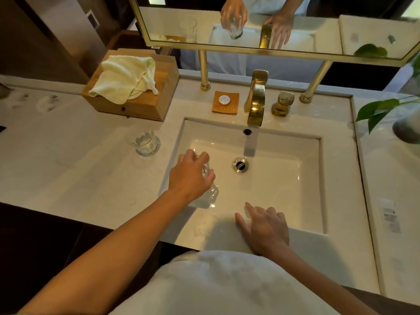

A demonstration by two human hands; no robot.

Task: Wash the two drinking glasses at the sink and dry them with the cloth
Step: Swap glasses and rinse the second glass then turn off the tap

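Two glasses (146,142) (211,192), one cloth (127,78), one tap (255,98), two hands (191,176) (264,228).

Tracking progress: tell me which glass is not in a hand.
The free glass stands upright on the counter left of the sink, untouched. The held glass is in the left hand's grip over it.

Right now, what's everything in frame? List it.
held glass: 1, clear, over sink's left side
standing glass: 1, clear, counter left of sink
cloth: 1, cream, draped on wooden box
wooden box: 1, brown, counter back left
sink: 1, white, centre
faucet: 1, gold, behind sink
tap handle: 1, gold, right of faucet
soap dish: 1, brown, left of faucet
mirror: 1, gold frame, above counter
plant: 1, green, far right
left hand: 1, fingers grip held glass
right hand: 1, relaxed, at sink's front rim
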